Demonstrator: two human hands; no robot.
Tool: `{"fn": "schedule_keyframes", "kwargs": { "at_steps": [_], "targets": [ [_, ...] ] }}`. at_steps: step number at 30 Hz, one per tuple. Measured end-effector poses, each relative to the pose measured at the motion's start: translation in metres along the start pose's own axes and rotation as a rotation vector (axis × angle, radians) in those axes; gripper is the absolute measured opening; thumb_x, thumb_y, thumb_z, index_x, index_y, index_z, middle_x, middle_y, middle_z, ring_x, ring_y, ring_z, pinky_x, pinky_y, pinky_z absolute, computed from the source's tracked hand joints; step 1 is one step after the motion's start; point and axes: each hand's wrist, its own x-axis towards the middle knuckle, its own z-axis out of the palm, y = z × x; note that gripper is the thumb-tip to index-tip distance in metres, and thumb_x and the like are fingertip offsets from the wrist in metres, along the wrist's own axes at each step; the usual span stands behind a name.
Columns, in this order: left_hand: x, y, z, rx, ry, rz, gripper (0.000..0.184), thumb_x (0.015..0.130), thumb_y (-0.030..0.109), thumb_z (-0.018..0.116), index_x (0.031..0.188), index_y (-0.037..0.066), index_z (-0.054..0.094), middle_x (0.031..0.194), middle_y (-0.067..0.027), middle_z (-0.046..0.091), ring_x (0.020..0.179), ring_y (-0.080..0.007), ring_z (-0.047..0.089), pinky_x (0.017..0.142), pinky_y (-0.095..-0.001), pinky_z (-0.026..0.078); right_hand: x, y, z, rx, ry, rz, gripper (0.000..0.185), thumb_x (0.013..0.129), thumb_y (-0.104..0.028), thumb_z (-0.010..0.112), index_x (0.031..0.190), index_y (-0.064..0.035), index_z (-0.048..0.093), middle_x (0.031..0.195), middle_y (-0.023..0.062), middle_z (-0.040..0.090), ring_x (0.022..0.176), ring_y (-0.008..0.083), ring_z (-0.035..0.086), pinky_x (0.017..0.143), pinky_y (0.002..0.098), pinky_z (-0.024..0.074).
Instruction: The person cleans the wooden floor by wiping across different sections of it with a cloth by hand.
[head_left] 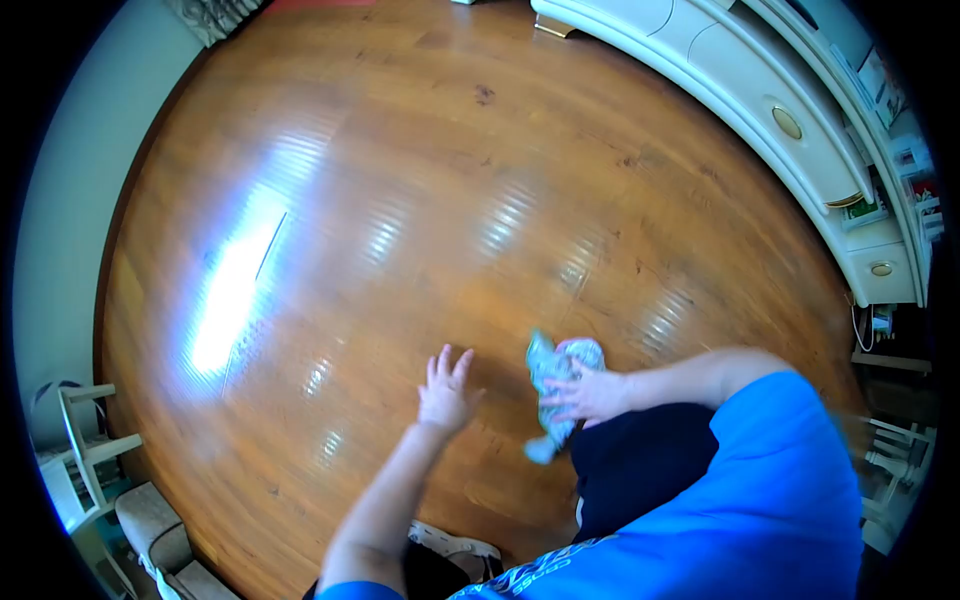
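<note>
- My right hand [598,394] lies palm down on a crumpled cleaning cloth [542,362], fingers spread fairly wide and pointing left; they rest across its folds rather than pinching them.
- The cloth is on the wooden floor [450,200], in the near part of the scene, just right of centre and beside my bent knee [640,455]. Having it this close likely lets me bear down without stretching.
- An open palm probably spreads my weight over the bunched fabric and holds it against the boards.
- My left hand [446,400] holds nothing: its fingers are fanned wide, pointing far, to the left of the cloth and apart from it. I'd guess it is out for balance; I can't tell if it touches the floor.
- My right forearm comes in from the right, above the knee; my left forearm slants up from the near edge.
</note>
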Motion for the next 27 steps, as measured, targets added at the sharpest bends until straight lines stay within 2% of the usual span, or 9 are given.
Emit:
{"fn": "schedule_keyframes", "kwargs": {
  "at_steps": [3,7,9,12,14,17,21,25,27],
  "targets": [
    [-0.007,0.037,0.043,-0.141,0.127,-0.151,0.076,0.08,0.03,0.071,0.145,0.023,0.032,0.153,-0.0214,0.015,0.139,-0.0479,0.017,0.1,-0.0617,0.036,0.002,0.02,0.035,0.03,0.281,-0.047,0.054,0.085,-0.047,0.058,0.135,-0.0319,0.047,0.152,0.0011,0.031,0.143,0.0214,0.021,0.1,0.0706,0.0209],
    [-0.03,0.039,0.043,0.211,-0.043,-0.077,0.078,0.082,0.039,0.068,0.148,0.027,0.028,0.156,-0.0201,0.007,0.141,-0.0478,0.01,0.097,-0.0667,0.034,0.009,0.052,0.045,0.047,0.497,0.055,0.051,0.085,-0.043,0.057,0.134,-0.0319,0.048,0.148,0.0008,0.038,0.141,0.0196,0.024,0.103,0.0699,0.0193],
    [-0.026,0.039,0.04,0.262,-0.089,-0.07,0.081,0.081,0.04,0.068,0.149,0.027,0.026,0.156,-0.0213,0.005,0.14,-0.0497,0.008,0.098,-0.0671,0.033,-0.001,0.09,0.019,-0.101,0.521,0.3,0.051,0.087,-0.045,0.053,0.136,-0.0348,0.045,0.147,-0.002,0.04,0.14,0.0213,0.027,0.102,0.0701,0.0211],
    [-0.023,0.043,0.042,0.232,-0.127,-0.098,0.089,0.075,0.043,0.074,0.149,0.027,0.025,0.155,-0.0242,0.002,0.14,-0.0521,0.006,0.099,-0.0684,0.033,-0.026,0.15,-0.05,0.021,0.286,0.765,0.05,0.095,-0.045,0.043,0.143,-0.0347,0.036,0.154,-0.0028,0.027,0.144,0.0202,0.014,0.107,0.0661,0.0238],
    [-0.022,0.044,0.039,0.229,-0.135,-0.101,0.09,0.075,0.043,0.074,0.149,0.027,0.025,0.155,-0.0244,0.002,0.14,-0.0517,0.005,0.098,-0.0682,0.034,-0.032,0.187,-0.061,0.09,0.335,0.987,0.059,0.094,-0.056,0.038,0.147,-0.0329,0.028,0.157,-0.0015,0.018,0.146,0.0212,0.008,0.111,0.0634,0.0188],
    [-0.024,0.052,0.03,0.227,-0.19,-0.127,0.09,0.075,0.042,0.075,0.149,0.027,0.026,0.155,-0.0245,0.001,0.14,-0.0513,0.007,0.1,-0.065,0.035,-0.018,0.188,-0.051,0.122,0.543,1.085,0.065,0.09,-0.055,0.049,0.147,-0.0321,0.028,0.157,0.0016,0.018,0.145,0.0253,0.012,0.109,0.067,0.0161],
    [-0.017,0.047,0.013,0.213,-0.292,-0.111,0.087,0.078,0.04,0.073,0.149,0.029,0.024,0.156,-0.0202,0.003,0.141,-0.0467,0.013,0.104,-0.0565,0.038,-0.013,0.148,-0.02,0.187,0.499,0.901,0.074,0.085,-0.065,0.048,0.148,-0.029,0.029,0.157,0.0067,0.016,0.146,0.0298,0.008,0.109,0.0686,0.0095],
    [0.0,0.027,-0.073,0.193,-0.467,-0.202,0.065,0.088,0.046,0.058,0.143,0.017,0.037,0.137,-0.0169,0.048,0.122,-0.0345,0.05,0.1,-0.0432,0.044,-0.026,0.12,-0.007,0.208,0.6,0.762,0.079,0.08,-0.061,0.06,0.146,-0.0287,0.033,0.156,0.0071,0.017,0.145,0.03,0.011,0.107,0.0695,0.0147],
    [-0.003,0.053,-0.153,0.274,-0.35,-0.216,0.058,0.089,0.046,0.057,0.137,0.016,0.045,0.131,-0.0162,0.054,0.116,-0.036,0.054,0.095,-0.0445,0.046,-0.027,0.111,-0.008,0.246,0.579,0.771,0.08,0.077,-0.062,0.062,0.145,-0.0285,0.035,0.155,0.0068,0.02,0.144,0.0299,0.012,0.106,0.0687,0.0174]
  ]
}}
